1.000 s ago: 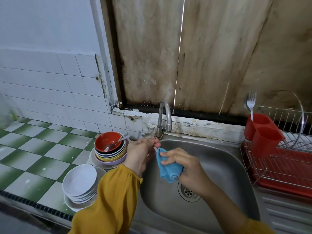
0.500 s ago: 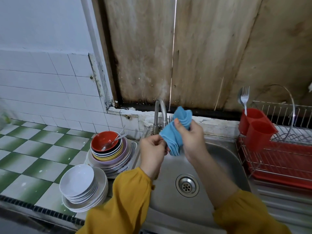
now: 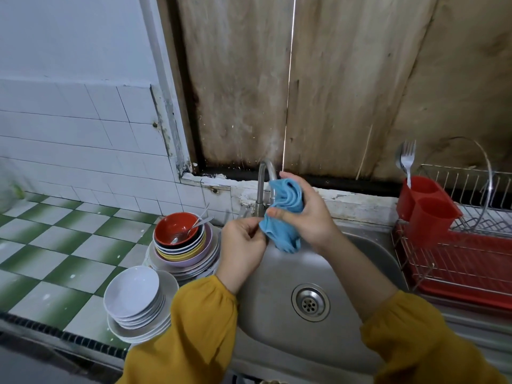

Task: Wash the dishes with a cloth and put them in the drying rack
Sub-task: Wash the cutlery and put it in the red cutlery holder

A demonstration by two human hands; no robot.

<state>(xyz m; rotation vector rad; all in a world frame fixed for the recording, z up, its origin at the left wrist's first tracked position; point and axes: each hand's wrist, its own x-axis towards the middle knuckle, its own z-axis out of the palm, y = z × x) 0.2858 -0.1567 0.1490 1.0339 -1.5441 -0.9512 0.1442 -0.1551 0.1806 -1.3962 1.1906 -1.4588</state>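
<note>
You wear mustard-yellow long sleeves | left sleeve (image 3: 194, 328): loose, puffed, gathered at your wrist | right sleeve (image 3: 415, 345): same cloth, gathered partway up your forearm | left hand (image 3: 243, 245), right hand (image 3: 307, 217): bare

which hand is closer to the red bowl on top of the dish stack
Left. The left hand is just right of the red bowl, pinching the blue cloth at its edge. The right hand grips the cloth farther right, by the tap.
</note>
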